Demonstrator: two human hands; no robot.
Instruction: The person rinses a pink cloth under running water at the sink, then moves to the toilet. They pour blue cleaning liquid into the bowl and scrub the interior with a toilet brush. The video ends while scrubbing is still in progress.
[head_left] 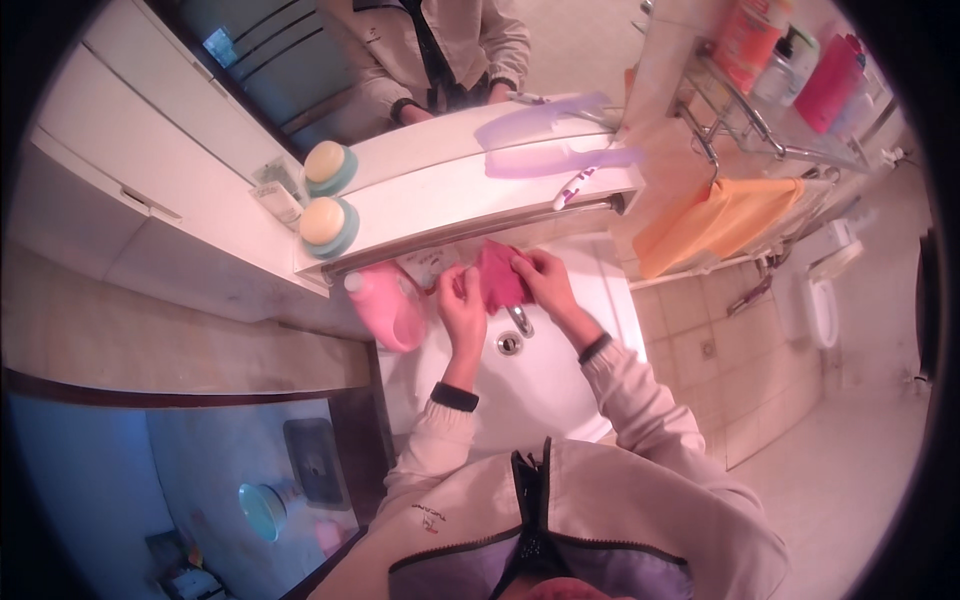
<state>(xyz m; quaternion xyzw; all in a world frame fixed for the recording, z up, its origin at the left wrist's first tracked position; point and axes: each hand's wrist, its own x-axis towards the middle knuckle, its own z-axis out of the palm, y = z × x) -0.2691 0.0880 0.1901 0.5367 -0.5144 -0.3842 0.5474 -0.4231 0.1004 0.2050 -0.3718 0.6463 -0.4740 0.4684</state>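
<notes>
A: How many hands are busy, and with what?
B: Two, both on one magenta cloth (503, 278). The left hand (462, 297) pinches its left edge with curled fingers; the right hand (547, 283) nips its upper right edge between thumb and fingers.
A: Where is the cloth, exactly?
B: Between the hands, above the back of one white washbasin (545, 400) — it hides part of the single metal faucet (520, 322), whose spout shows below it. One round drain (510, 344) sits in the bowl.
A: Anything alongside?
B: One pink bottle (393, 310), just left of the left hand.
A: I count two tubs and two combs higher up.
B: One of each — the mirror (590, 40) doubles them. The white ledge (430, 210) carries one teal tub with a cream lid (325, 222), one purple comb (560, 160) and one white-and-purple toothbrush (575, 188).
A: And to the right?
B: One orange towel (715, 222), hanging below a metal-railed rack (740, 104) of several bottles; their exact number is hard to tell.
</notes>
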